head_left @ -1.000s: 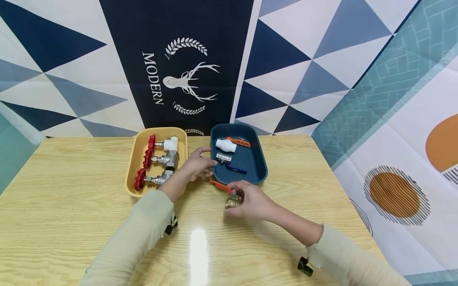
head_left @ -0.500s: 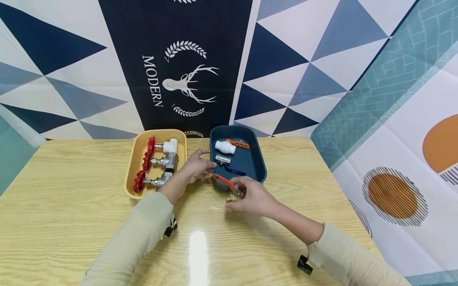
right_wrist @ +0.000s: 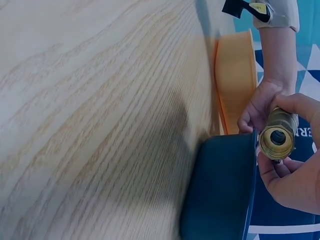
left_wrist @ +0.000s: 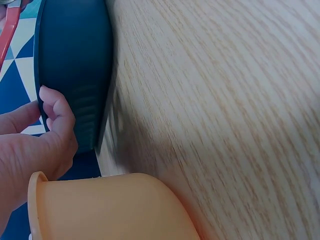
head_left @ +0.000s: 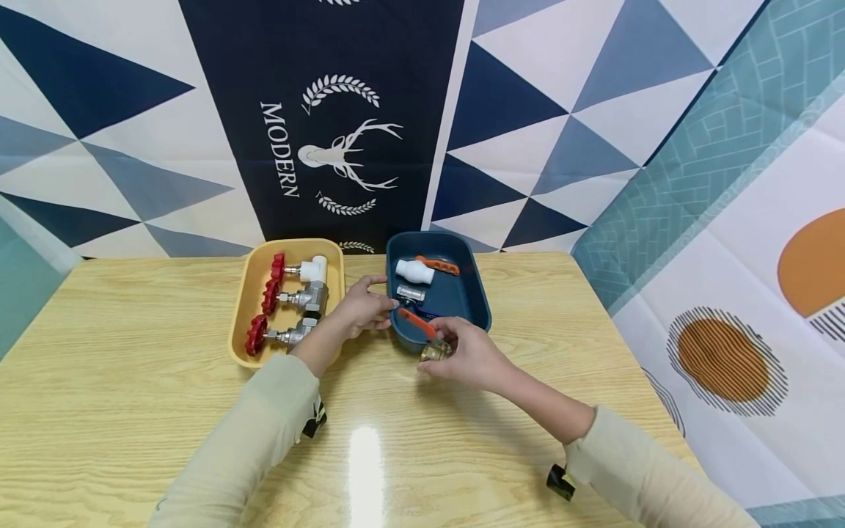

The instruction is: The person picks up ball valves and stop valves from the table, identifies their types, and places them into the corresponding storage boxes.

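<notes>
My right hand point(head_left: 472, 353) pinches a brass ball valve point(head_left: 433, 351) with an orange-red lever point(head_left: 418, 323), holding it above the near edge of the dark blue tray point(head_left: 462, 302). In the right wrist view the valve's threaded open end point(right_wrist: 278, 137) sits between thumb and fingers. My left hand point(head_left: 361, 306) grips the blue tray's left rim, thumb over the edge and fingers curled outside, as the left wrist view shows. Inside the tray lie a white valve body point(head_left: 414, 272) with an orange lever point(head_left: 441, 265) and a silver ball valve point(head_left: 411, 295), its blue lever partly hidden.
A yellow tray point(head_left: 338, 273) stands left of the blue one, holding several valves with red handwheels point(head_left: 256, 335). Both trays sit at the back of the wooden table point(head_left: 165, 411), close to a patterned wall cloth point(head_left: 356, 44).
My right hand has lifted the brass valve slightly away from me, and its lever now reaches over the blue tray's near rim. The left hand stays on the tray rim.
</notes>
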